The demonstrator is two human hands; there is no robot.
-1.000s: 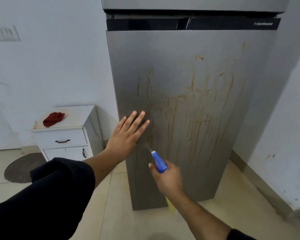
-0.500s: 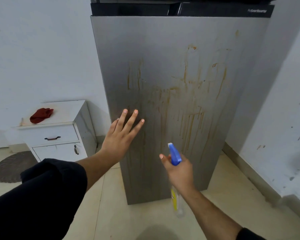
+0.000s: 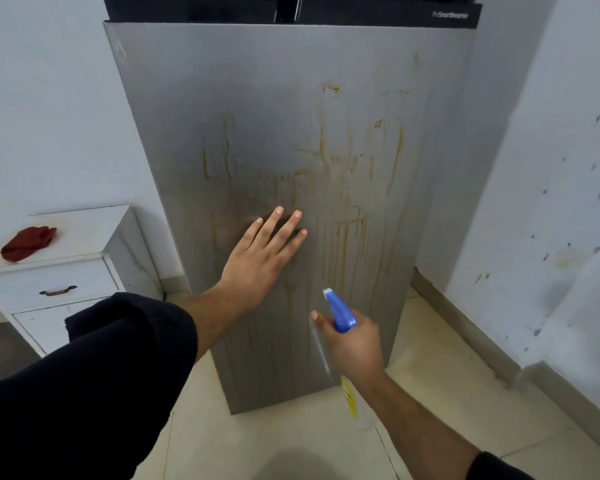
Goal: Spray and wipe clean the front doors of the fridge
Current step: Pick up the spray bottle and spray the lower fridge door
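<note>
The grey lower fridge door (image 3: 274,98) fills the middle of the view, streaked with orange-brown drips across its centre and right half. My left hand (image 3: 262,259) lies flat on the door with fingers spread, left of the worst streaks. My right hand (image 3: 355,344) grips a spray bottle (image 3: 340,311) with a blue trigger head and a clear body with a yellow label hanging below the hand. The nozzle points at the lower part of the door, close to it. A crumpled red cloth (image 3: 26,242) lies on the white cabinet to the left.
A white cabinet (image 3: 84,233) with two drawers stands left of the fridge against the wall. A dark round mat (image 3: 0,344) lies on the tiled floor beside it. A stained white wall (image 3: 551,202) runs close along the fridge's right side.
My left hand has slid rightward across the door toward the stains. My right hand with the spray bottle stays low by the door, nozzle still aimed at it. The camera has tilted down.
</note>
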